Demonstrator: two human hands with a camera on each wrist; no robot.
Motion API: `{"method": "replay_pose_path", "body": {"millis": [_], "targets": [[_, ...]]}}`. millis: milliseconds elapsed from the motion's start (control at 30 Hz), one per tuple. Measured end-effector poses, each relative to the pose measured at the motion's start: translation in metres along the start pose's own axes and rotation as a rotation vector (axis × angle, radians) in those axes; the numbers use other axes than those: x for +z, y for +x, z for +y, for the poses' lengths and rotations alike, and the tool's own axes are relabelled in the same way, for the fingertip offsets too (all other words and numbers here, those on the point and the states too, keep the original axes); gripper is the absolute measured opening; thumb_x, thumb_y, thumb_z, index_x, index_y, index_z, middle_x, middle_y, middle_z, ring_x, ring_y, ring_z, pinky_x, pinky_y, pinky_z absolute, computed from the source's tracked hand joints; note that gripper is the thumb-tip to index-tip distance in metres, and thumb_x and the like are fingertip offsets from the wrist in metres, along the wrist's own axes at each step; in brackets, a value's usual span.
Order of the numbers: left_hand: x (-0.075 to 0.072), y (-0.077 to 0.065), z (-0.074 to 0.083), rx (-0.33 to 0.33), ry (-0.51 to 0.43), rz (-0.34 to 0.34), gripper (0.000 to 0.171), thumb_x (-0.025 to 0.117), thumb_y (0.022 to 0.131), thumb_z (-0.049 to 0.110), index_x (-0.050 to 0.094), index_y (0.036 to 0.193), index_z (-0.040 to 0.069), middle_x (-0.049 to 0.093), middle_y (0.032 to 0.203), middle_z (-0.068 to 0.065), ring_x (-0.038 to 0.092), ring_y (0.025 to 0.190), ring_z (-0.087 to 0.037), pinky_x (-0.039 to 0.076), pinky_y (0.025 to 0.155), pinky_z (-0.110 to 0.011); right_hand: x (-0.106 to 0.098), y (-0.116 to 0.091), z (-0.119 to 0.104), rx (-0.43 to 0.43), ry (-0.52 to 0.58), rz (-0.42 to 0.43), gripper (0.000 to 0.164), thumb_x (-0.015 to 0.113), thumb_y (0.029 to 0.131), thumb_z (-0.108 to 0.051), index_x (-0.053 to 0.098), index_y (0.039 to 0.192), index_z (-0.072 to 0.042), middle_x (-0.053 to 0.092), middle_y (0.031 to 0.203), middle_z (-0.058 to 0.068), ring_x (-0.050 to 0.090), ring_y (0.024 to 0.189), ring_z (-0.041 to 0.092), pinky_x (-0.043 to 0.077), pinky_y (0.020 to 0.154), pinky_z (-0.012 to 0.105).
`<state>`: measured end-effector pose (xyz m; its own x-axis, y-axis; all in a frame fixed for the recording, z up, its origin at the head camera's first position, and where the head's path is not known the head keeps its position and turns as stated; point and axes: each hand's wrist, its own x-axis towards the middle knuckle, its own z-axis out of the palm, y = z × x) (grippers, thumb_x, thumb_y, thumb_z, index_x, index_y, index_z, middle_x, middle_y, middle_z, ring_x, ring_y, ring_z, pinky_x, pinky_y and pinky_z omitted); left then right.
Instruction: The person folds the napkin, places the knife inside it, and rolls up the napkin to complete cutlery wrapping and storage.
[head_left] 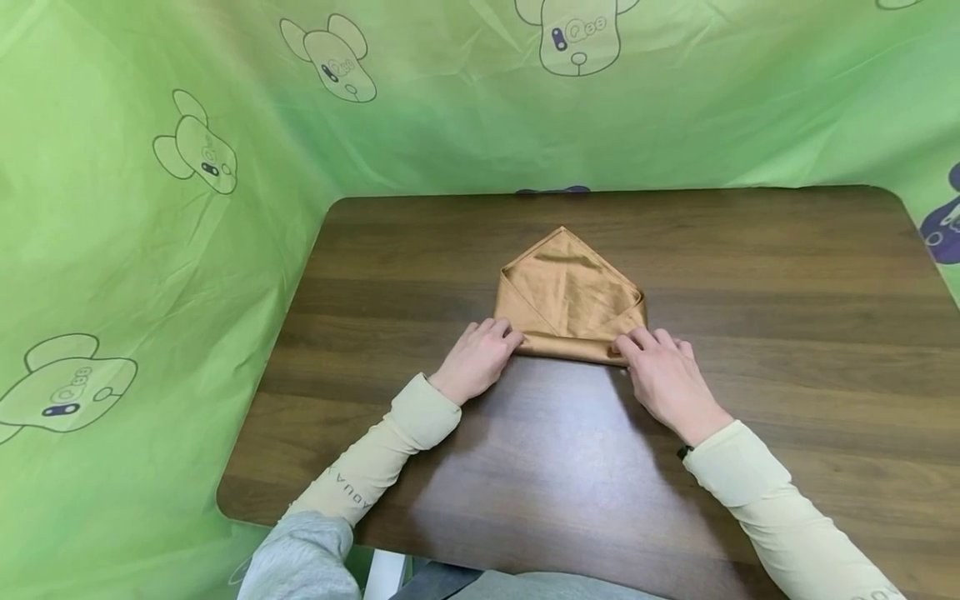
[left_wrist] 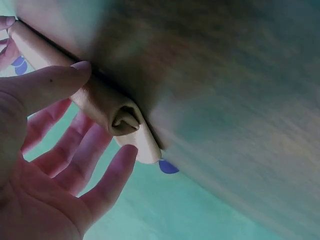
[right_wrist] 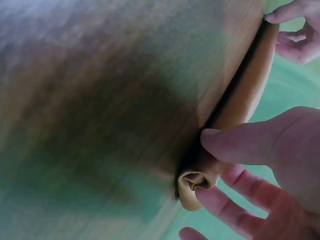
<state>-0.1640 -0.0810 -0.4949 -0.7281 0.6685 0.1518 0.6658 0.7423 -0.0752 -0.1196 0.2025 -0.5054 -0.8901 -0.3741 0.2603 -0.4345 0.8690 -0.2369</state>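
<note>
A shiny copper-brown cloth (head_left: 577, 283) lies folded on the table, its pointed end facing away from me. The near edge is rolled into a tube, whose spiral end (left_wrist: 125, 120) shows in the left wrist view. My left hand (head_left: 478, 357) grips the left end of the roll, thumb on the near side and fingers over the far side. At the right end, my right hand (head_left: 667, 379) pinches the roll between thumb (right_wrist: 235, 142) and fingers. The cloth's underside is hidden.
The brown wood-grain table (head_left: 360, 275) has rounded corners. Green printed sheeting (head_left: 450, 108) hangs behind it and along the left side. A white upright piece (head_left: 386, 575) shows below the table's front edge.
</note>
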Motion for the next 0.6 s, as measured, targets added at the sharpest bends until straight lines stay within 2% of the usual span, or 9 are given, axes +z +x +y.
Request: {"method": "replay_pose_path", "body": {"millis": [200, 367, 600], "targets": [[-0.002, 0.0, -0.004, 0.003, -0.011, -0.029, 0.013, 0.058, 0.094, 0.011, 0.063, 0.106, 0.014, 0.062, 0.098, -0.002, 0.059, 0.09, -0.023, 0.048, 0.072, -0.037, -0.004, 0.0, 0.004, -0.001, 0.025, -0.011, 0.027, 0.062, 0.08, 0.003, 0.061, 0.103, -0.011, 0.062, 0.105, 0.009, 0.054, 0.093, 0.034, 0.04, 0.07, 0.053], [-0.002, -0.001, -0.006, 0.031, -0.012, -0.033, 0.013, 0.057, 0.094, 0.011, 0.063, 0.105, 0.013, 0.063, 0.1, -0.002, 0.06, 0.091, -0.024, 0.048, 0.073, -0.037, -0.007, 0.001, 0.005, 0.0, 0.029, -0.03, 0.025, 0.06, 0.083, 0.001, 0.061, 0.104, -0.011, 0.063, 0.104, 0.009, 0.054, 0.092, 0.033, 0.04, 0.071, 0.052], [-0.003, -0.001, -0.011, 0.035, -0.048, -0.04, 0.018, 0.061, 0.09, 0.011, 0.063, 0.107, 0.014, 0.067, 0.109, 0.0, 0.062, 0.094, -0.021, 0.047, 0.075, -0.035, -0.009, 0.0, 0.006, -0.035, 0.041, -0.009, 0.024, 0.061, 0.083, 0.0, 0.062, 0.106, -0.009, 0.063, 0.1, 0.01, 0.054, 0.087, 0.032, 0.04, 0.068, 0.047]]}}
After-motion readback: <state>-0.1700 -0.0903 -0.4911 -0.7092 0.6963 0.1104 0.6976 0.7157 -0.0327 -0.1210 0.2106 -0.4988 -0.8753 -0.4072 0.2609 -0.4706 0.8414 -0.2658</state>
